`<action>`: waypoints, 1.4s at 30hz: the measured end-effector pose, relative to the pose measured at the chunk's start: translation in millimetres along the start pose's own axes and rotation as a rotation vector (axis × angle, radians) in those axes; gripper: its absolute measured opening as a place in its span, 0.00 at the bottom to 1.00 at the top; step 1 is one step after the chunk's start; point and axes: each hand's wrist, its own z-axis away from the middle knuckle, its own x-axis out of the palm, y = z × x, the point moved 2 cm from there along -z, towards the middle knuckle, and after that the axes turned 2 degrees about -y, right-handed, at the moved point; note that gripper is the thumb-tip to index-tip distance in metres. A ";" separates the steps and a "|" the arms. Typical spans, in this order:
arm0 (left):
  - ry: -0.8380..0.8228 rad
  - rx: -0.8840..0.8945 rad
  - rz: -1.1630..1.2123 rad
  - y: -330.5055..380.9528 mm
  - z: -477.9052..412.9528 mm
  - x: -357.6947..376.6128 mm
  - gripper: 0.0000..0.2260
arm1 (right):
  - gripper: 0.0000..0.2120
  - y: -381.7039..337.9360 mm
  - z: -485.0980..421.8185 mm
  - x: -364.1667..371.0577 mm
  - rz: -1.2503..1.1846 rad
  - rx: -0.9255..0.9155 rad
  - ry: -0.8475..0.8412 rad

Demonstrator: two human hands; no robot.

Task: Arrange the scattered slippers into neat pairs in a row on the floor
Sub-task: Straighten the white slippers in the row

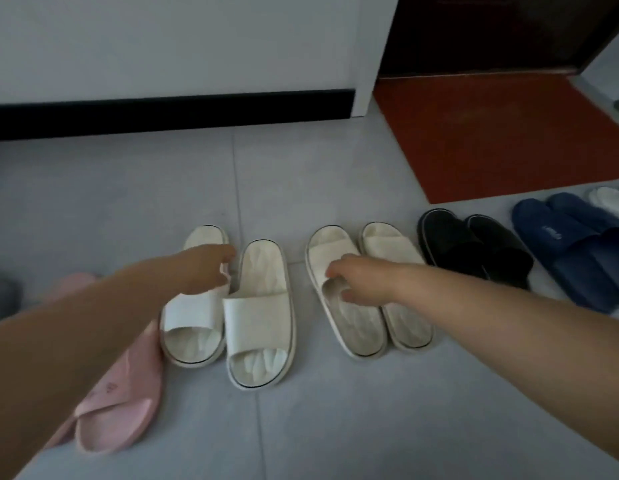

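Down on the grey tiled floor [128,202], slippers lie in a row running from nine o'clock to three o'clock. At seven o'clock a pink slipper [122,403] lies partly under the left forearm. Just right of it, near the middle, two white slippers sit side by side, touching: the left white slipper [193,323] and the right white slipper [261,327], the latter set a little nearer the camera. The left hand [205,268] reaches over the left one, fingers curled loosely at its inner edge by the strap; whether it really grips the slipper I cannot tell. Toward two o'clock of centre a cream pair [398,306] lies close together, angled slightly. The right hand [356,282] rests on the left slipper of that pair, fingers bent over the strap and thumb down on the insole, seemingly pinching the strap. Further toward three o'clock come a black pair [474,251], then a blue pair [571,251], with something white at the frame edge. A red doormat [502,140] lies at one o'clock before a dark door.
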 end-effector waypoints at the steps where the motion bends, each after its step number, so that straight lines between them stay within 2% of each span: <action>1: -0.050 -0.018 -0.072 -17.3 2.4 1.1 0.27 | 0.25 -26.5 -10.8 8.8 -0.094 -0.043 0.003; 3: -0.161 -0.029 -0.139 -40.6 4.5 8.0 0.32 | 0.33 -74.0 -35.6 29.0 -0.188 -0.093 -0.004; 5: -0.156 0.025 -0.187 -52.0 2.3 14.0 0.33 | 0.39 -113.6 -58.4 48.4 -0.157 -0.085 0.014; 8: -0.037 0.132 -0.188 -57.6 1.8 17.2 0.26 | 0.44 -146.0 -78.5 64.3 -0.053 -0.032 0.136; 11: -0.094 0.236 -0.014 -63.2 4.9 21.1 0.20 | 0.48 -150.8 -82.9 61.4 -0.343 -0.009 0.118; 13: -0.134 0.297 0.076 -64.2 9.4 23.7 0.19 | 0.40 -150.6 -82.1 55.1 -0.407 -0.018 0.090; 16: -0.108 0.356 0.069 -63.3 10.4 15.7 0.19 | 0.24 -153.5 -77.9 50.2 -0.381 0.013 0.087; 20: 0.094 0.345 0.340 -79.2 11.2 -24.6 0.19 | 0.15 -155.9 -55.6 59.9 -0.691 0.081 0.168; 23: 0.107 0.283 0.432 -101.6 16.5 -34.7 0.17 | 0.13 -157.4 -31.9 78.6 -0.985 0.214 0.276; 27: -0.053 0.200 0.265 -108.6 25.7 -17.3 0.18 | 0.13 -162.2 -22.0 100.1 -1.398 0.420 0.422; 29: -0.078 0.171 0.179 -104.9 28.4 -10.9 0.22 | 0.11 -176.7 -24.7 104.1 -1.550 0.537 0.506; 33: 0.006 0.095 -0.021 -91.8 33.9 -7.2 0.30 | 0.18 -200.7 -44.9 92.5 -2.000 0.677 0.632; 36: -0.008 0.033 -0.123 -83.2 39.8 -4.7 0.36 | 0.23 -207.6 -54.9 82.7 -2.199 0.782 0.715; 37: -0.024 0.041 -0.142 -80.1 40.6 -3.3 0.38 | 0.24 -209.5 -57.7 80.0 -2.205 0.790 0.689; 38: -0.036 0.057 -0.153 -76.2 40.6 -1.4 0.40 | 0.23 -207.6 -56.7 76.1 -2.136 0.696 0.674; 39: -0.043 0.070 -0.161 -72.2 39.3 1.1 0.42 | 0.20 -203.1 -56.0 74.5 -2.050 0.678 0.653; 41: -0.034 0.059 -0.179 -65.4 33.4 10.6 0.47 | 0.12 -202.8 -55.1 74.9 -2.056 0.573 0.579; 42: -0.023 0.048 -0.190 -64.0 30.1 17.1 0.48 | 0.14 -206.7 -51.6 70.1 -2.087 0.499 0.588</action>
